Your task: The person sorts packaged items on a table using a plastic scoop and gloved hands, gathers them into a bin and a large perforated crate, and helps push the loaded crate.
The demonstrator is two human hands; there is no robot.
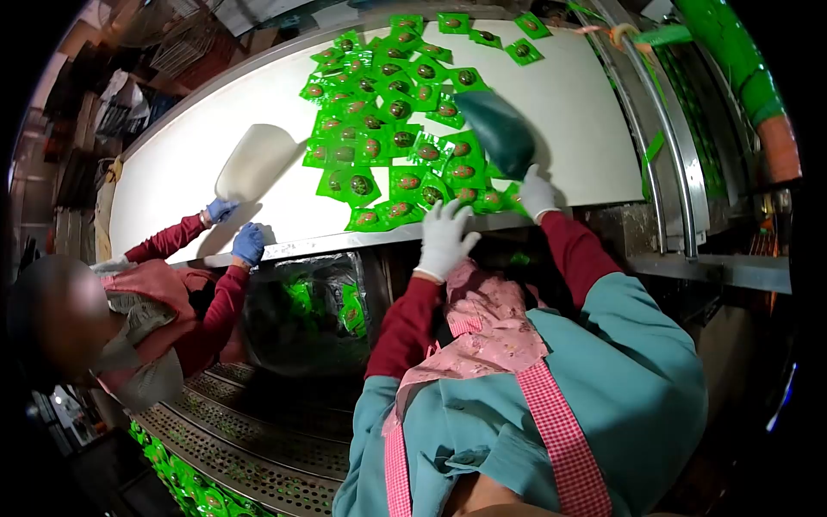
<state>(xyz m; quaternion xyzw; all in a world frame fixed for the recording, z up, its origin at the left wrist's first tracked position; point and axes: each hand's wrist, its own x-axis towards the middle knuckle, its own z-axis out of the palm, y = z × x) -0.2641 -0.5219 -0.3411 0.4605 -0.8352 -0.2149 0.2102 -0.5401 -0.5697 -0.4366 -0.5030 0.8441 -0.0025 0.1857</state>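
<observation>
My right hand [538, 195], in a white glove, grips the near end of a dark green scoop [497, 133] that lies against the right side of the green packets [401, 138]. My left hand [444, 238], also white-gloved, has its fingers spread at the table's near edge, close to the nearest packets, and holds nothing. The packets are small and shiny, with a dark or reddish round picture on each. They lie in a thick band across the white table [586, 112], with a few apart at the far side.
On my left, a co-worker in blue gloves [248, 244] holds a pale scoop [256, 164] over the table. Below the edge stands a plastic-lined bin [306, 310] with green packets in it. Metal rails [663, 146] border the right side. Perforated metal steps [250, 439] lie lower left.
</observation>
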